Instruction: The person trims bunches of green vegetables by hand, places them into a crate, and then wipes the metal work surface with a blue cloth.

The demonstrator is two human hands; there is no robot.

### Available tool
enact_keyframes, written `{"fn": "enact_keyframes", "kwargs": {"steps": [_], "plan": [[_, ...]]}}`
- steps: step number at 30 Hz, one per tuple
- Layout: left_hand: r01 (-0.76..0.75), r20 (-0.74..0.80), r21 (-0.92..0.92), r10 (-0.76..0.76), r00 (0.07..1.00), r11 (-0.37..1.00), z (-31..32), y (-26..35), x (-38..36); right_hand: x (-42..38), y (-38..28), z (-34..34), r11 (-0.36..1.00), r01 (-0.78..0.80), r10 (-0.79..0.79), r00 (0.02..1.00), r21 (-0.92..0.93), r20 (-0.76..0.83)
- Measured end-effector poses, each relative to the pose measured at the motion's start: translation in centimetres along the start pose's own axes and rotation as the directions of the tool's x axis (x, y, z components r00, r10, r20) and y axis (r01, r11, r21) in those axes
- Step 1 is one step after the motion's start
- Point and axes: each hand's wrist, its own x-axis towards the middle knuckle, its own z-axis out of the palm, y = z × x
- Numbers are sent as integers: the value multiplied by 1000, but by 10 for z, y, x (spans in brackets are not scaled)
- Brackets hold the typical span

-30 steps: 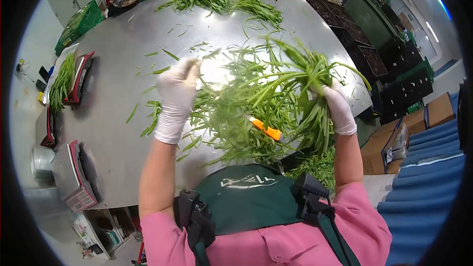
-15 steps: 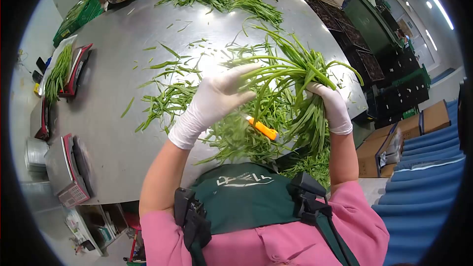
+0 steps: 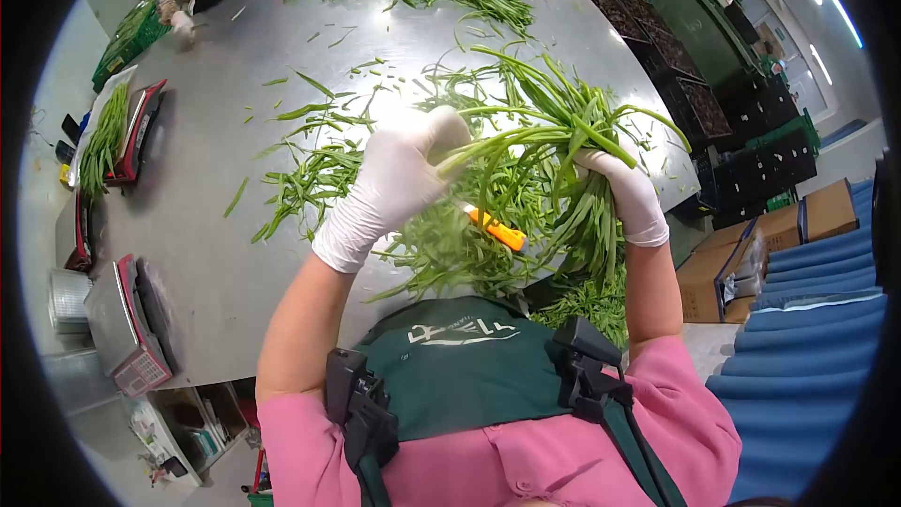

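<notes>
So, the green bunch (image 3: 584, 127) is hanging over the metal table (image 3: 206, 263), its pale stems pointing left and its leaves drooping toward the apron (image 3: 469, 394). Right hand (image 3: 627, 195) is gripping it; left hand (image 3: 392, 167) is curling narrowly around some stem ends. Orange-handled tool (image 3: 497, 228) is lying below. Apron's showing white lettering, can't really read it.
</notes>
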Motion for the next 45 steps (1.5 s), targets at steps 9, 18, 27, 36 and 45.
{"fn": "enact_keyframes", "kwargs": {"steps": [9,18,27,36,45], "plan": [[-12,-287,273,93,953,962,-11,-11,-1,7,3,-8,999,-1,5,998,54,-59],[366,75,-394,-367,927,843,4,-58,-36,0,-3,-12,962,15,50,972,273,-228],[402,237,-843,-423,875,359,33,-32,-12,-1,-3,-5,994,-7,24,986,107,-165],[327,8,144,-332,943,934,8,-72,-47,3,-2,-7,988,-41,67,982,148,-177],[423,275,-701,-329,903,574,71,-14,-18,9,-9,24,990,-35,46,996,136,-79]]}}
